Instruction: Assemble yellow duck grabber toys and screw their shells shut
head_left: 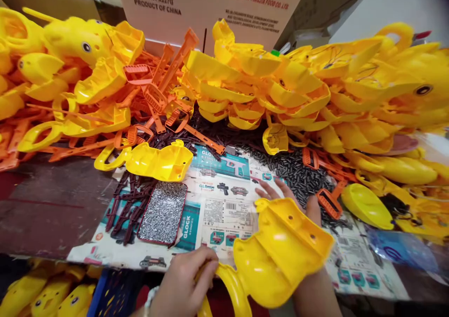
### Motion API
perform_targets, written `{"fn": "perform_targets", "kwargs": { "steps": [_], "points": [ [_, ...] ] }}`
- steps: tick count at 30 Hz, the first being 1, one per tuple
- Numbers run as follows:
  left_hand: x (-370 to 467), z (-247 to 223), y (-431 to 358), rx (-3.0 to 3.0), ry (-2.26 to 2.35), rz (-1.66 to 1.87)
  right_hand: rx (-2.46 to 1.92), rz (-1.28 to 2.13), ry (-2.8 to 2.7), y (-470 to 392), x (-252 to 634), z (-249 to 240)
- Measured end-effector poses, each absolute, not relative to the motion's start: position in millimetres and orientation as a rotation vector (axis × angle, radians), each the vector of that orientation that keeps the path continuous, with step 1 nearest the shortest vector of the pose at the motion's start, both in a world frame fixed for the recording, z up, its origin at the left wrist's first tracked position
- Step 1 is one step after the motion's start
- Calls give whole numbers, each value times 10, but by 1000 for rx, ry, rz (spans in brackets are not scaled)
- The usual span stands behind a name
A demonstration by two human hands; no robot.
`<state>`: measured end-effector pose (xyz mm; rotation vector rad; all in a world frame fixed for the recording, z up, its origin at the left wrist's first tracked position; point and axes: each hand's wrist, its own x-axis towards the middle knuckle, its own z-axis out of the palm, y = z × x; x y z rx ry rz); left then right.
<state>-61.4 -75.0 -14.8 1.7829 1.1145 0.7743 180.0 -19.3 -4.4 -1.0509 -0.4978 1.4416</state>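
Note:
A yellow duck-shaped plastic shell half (280,256) with a ring handle is held up in front of me, its ridged side facing me. My left hand (191,279) is closed around the handle at the lower left. My right hand (312,219) is behind the shell and supports it from the far side; its fingertips and thumb show past the upper edge, while the palm is hidden. Another yellow shell half (159,160) lies on the printed cardboard (228,214). Below it sits a red-rimmed tray (161,212) full of small silvery metal pieces, beside dark brown plastic strips (128,209).
Yellow shells (280,83) are piled along the back and right. Orange plastic parts (154,92) lie tangled at the left and centre. Small dark cylinders (301,172) form a heap behind my right hand. A printed carton (210,13) stands at the back, a blue crate (115,289) below the table edge.

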Motion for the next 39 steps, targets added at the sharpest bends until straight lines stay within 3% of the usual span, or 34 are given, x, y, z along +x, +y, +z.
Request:
{"fn": "perform_targets", "kwargs": {
  "steps": [5,10,15,21,27,34,39],
  "points": [
    [-659,-245,-865,1980,1251,1010,-1410,1130,-1043,199,1714,-7],
    [-630,-104,-734,2212,1054,1137,-1652,788,-1398,633,1549,-55],
    [-122,-42,-617,2414,986,729,-1956,331,-1524,995,1454,-132],
    [-34,-131,-643,2559,1053,515,-1992,166,-1608,1082,1494,-163],
    [-311,-8,-546,2641,903,445,-1651,364,-1607,793,1443,106],
    [-355,-55,-479,2596,806,390,-1120,1484,-1194,443,1384,300],
    [-379,-81,-473,2574,785,415,-1163,1403,-1250,378,1367,294]
  ]
}}
